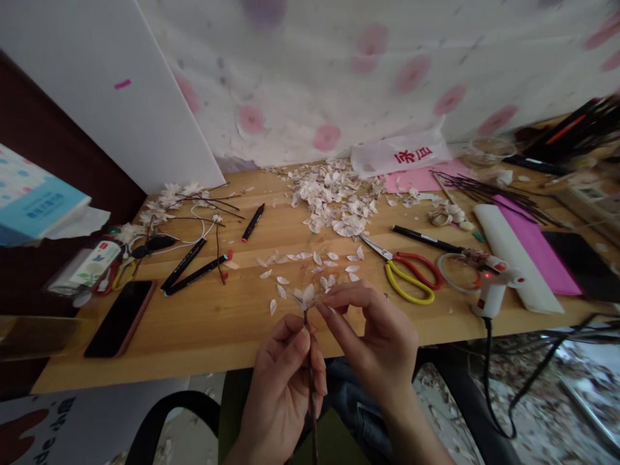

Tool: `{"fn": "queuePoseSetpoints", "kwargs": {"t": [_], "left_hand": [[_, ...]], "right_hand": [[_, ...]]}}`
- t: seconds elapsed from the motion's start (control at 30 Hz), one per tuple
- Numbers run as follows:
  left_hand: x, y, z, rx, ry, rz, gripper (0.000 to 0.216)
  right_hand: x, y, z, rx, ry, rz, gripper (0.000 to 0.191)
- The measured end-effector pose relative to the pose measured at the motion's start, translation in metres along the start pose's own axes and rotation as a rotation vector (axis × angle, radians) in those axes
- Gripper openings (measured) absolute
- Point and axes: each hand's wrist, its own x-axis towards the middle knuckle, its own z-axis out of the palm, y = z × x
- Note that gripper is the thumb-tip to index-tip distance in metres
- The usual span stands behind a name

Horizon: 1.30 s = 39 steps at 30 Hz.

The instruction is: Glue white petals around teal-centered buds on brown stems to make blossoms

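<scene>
My left hand (pixel 285 381) is closed around a thin brown stem (pixel 311 394), which it holds upright near the table's front edge. At the top of the stem stand a few pale petals (pixel 307 296). The thumb and forefinger of my right hand (pixel 371 329) are pinched together at the base of these petals, seemingly on one petal at the stem's tip. Just beyond my hands, several loose white petals (pixel 317 258) lie scattered on the wooden table (pixel 217 336). Farther back is a large heap of white petals (pixel 334 194).
Scissors (pixel 411 274) with red and yellow handles lie right of the petals, beside a black marker (pixel 426 239). A white glue gun (pixel 491 287) stands at the right edge, its cord hanging down. On the left are a phone (pixel 121 320), markers (pixel 194 274) and finished-looking blossom twigs (pixel 174 197).
</scene>
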Motion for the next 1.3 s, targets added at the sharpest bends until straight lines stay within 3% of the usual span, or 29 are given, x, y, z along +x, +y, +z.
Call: {"fn": "queuePoseSetpoints", "kwargs": {"t": [0.27, 1.0, 1.3], "left_hand": [[0.0013, 0.0007, -0.0018, -0.026, -0.037, 0.001, 0.039], [0.0032, -0.0007, -0.0050, -0.011, 0.017, -0.006, 0.041], [0.0080, -0.0013, -0.0081, -0.049, -0.024, 0.020, 0.035]], "right_hand": [[0.0031, 0.0011, 0.0019, -0.015, -0.056, -0.011, 0.023], [-0.0012, 0.0024, 0.0007, -0.104, -0.002, 0.036, 0.027], [-0.0004, 0.0022, -0.0007, -0.102, -0.003, 0.041, 0.028]]}}
